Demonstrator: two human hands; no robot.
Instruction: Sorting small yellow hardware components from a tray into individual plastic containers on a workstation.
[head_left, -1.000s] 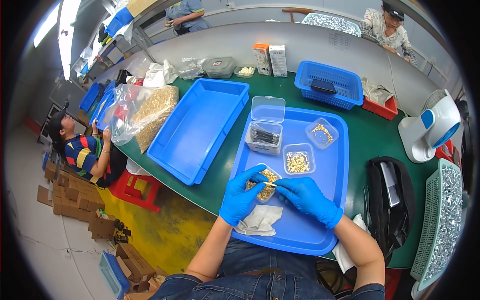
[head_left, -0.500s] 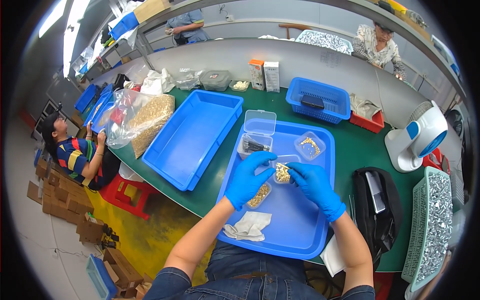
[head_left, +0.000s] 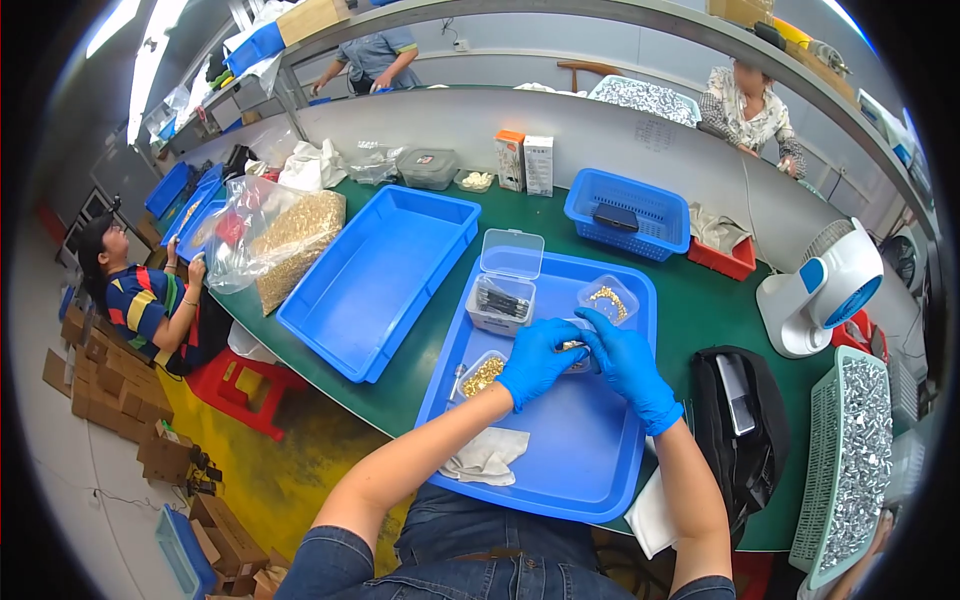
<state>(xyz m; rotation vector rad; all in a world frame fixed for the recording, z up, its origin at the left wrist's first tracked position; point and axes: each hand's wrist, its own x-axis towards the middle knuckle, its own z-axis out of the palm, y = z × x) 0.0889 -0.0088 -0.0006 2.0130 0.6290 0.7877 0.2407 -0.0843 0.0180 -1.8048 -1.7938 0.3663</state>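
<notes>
My gloved left hand and gloved right hand meet over a blue tray, fingertips close together and bent. Whatever they pinch is too small or hidden to name. Beneath the fingers, a clear plastic box with gold-coloured small parts is mostly covered. Left of my left hand sits another clear box of gold-coloured parts. A lidded clear box of thin black pieces stands open behind it. Beyond my right hand lies a tilted clear box with fewer gold-coloured parts. A white cloth rests at the tray's near left.
To the left stand a blue tray and a bag of gold-coloured parts. A blue basket is at the back, a white fan at right. A black bag and a basket of silver parts flank my right arm.
My left hand has moved right and now meets the right hand, covering most of the middle box. My right hand has turned, its fingers pointing further up. The view has shifted slightly.
</notes>
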